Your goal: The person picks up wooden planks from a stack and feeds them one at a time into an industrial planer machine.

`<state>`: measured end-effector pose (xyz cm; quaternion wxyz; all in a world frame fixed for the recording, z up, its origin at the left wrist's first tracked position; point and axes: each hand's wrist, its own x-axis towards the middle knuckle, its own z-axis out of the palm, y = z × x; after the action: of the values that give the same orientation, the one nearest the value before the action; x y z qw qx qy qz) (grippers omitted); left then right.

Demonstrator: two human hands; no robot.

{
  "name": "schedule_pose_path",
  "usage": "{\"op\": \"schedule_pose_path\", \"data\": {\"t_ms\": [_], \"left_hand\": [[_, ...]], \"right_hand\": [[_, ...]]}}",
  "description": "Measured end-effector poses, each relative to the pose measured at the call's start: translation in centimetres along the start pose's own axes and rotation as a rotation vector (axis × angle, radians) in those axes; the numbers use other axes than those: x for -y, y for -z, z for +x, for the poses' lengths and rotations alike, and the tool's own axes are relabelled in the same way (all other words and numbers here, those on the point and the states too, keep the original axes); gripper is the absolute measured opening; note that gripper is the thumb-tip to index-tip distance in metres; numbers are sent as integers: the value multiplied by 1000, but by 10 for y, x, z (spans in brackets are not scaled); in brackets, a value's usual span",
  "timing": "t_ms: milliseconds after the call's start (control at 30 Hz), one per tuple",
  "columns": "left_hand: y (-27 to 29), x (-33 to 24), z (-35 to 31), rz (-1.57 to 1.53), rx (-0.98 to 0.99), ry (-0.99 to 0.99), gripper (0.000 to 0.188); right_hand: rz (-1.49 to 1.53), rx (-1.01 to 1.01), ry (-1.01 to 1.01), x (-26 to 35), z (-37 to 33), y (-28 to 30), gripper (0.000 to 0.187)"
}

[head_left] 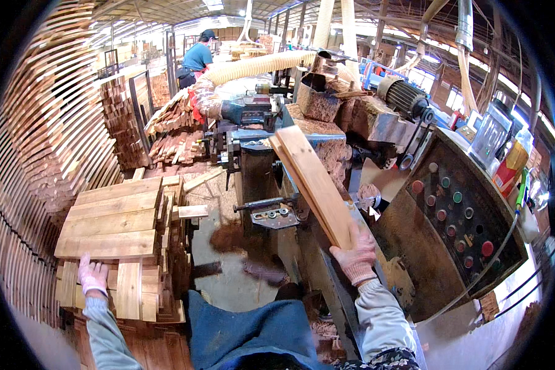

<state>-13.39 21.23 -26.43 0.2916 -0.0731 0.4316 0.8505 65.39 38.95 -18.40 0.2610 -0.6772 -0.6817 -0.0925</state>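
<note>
Head view, from the left: the rim is filled by tall stacked slats (55, 117), and beside them a pile of short boards (114, 213) is seen at the person's left. Its near edge is met by the gloved left hand (93, 275); whether the top board is gripped or only touched there cannot be told. Farther right, a pair of long planks (316, 185), apparently laid one on the other, is held over the woodworking machine (317, 246). Their near end is grasped by the gloved right hand (356, 255), much the nearer hand. From that grip the long axis is directed forward and leftward, the far end being placed near the sawdust-covered housing (317, 102). At far right, a control panel (431, 231) is set with coloured push buttons.
</note>
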Motion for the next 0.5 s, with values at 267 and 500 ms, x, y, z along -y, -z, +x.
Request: {"op": "schedule_pose_path", "data": {"t_ms": [267, 500], "left_hand": [[-14, 2, 38, 140, 107, -56, 59], [-28, 10, 54, 149, 122, -160, 44]], "right_hand": [[-77, 210, -92, -44, -166, 111, 99], [-198, 205, -340, -47, -248, 153, 103]]}}
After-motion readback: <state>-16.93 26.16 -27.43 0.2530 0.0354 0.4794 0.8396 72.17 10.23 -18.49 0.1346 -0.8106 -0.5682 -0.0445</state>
